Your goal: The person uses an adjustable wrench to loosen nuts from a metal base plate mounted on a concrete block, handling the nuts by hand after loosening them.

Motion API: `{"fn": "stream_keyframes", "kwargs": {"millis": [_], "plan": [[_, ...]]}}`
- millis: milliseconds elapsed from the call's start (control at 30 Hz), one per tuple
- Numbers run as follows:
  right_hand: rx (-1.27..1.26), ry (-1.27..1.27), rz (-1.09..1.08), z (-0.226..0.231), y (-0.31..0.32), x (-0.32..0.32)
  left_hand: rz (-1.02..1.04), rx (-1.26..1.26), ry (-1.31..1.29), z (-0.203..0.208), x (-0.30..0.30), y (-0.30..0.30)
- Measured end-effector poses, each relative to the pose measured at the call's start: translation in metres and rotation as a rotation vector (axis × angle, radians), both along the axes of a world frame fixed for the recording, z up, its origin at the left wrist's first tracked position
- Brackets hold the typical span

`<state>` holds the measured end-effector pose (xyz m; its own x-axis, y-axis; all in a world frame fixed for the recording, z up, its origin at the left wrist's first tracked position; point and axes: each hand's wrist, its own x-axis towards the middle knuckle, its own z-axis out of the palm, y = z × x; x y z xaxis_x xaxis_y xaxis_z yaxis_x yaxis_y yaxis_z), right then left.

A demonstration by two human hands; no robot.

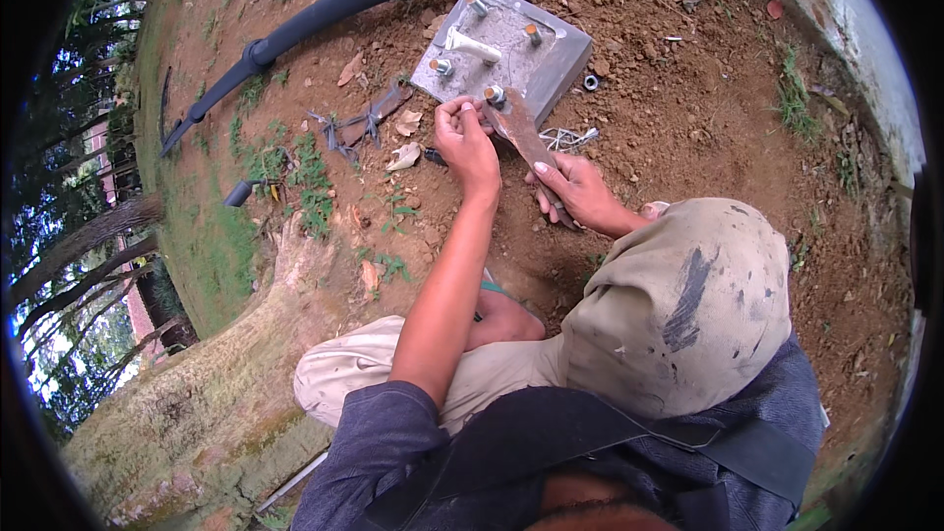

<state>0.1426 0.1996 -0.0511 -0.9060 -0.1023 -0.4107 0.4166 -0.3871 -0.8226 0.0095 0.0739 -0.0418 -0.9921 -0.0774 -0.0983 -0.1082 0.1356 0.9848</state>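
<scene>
A square concrete block (516,67) lies in the soil with several threaded bolts and a short white pipe (474,46) standing up from it. My right hand (580,192) is closed around the lower part of a rusty flat spanner (526,133). The spanner's upper end lies at the nut on the nearest bolt (495,95); whether its jaw grips the nut is hard to see. My left hand (466,146) is closed beside the block's near edge, close to the spanner's head. Its fingertips are pressed together, and what they hold, if anything, is hidden.
A long black pole (364,5) with a flanged end lies behind the block. A loose nut (591,83) and white string (570,138) rest on the soil. A thick tree root (226,374) runs along the left, and a pale concrete edge (836,20) curves along the right.
</scene>
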Motion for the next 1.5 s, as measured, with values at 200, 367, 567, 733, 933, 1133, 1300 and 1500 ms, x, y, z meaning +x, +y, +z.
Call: {"fn": "stream_keyframes", "kwargs": {"millis": [200,367,567,733,933,1133,1300,1500], "plan": [[0.014,0.019,-0.026,-0.01,-0.009,-0.001,-0.024,0.017,-0.003,-0.004,-0.007,-0.005],[0.089,0.032,0.065,-0.007,0.014,-0.01,-0.01,0.083,-0.03,-0.007,-0.01,-0.011],[0.406,0.107,0.614,0.009,0.121,-0.091,-0.01,0.123,-0.073,-0.008,-0.01,-0.016],[0.471,0.152,0.874,0.019,0.173,-0.151,-0.053,0.113,-0.107,-0.008,-0.005,-0.006],[0.292,0.053,0.409,0.026,0.133,-0.053,-0.135,0.106,-0.322,0.012,0.01,-0.012],[-0.042,-0.066,0.153,-0.001,0.045,-0.002,-0.16,0.085,-0.291,0.001,0.02,-0.011],[-0.128,-0.076,0.125,0.002,0.017,-0.003,-0.056,0.095,-0.285,-0.002,0.015,-0.01],[-0.093,-0.087,0.159,0.009,0.02,-0.019,-0.082,0.063,-0.291,-0.006,0.004,-0.012]]}}
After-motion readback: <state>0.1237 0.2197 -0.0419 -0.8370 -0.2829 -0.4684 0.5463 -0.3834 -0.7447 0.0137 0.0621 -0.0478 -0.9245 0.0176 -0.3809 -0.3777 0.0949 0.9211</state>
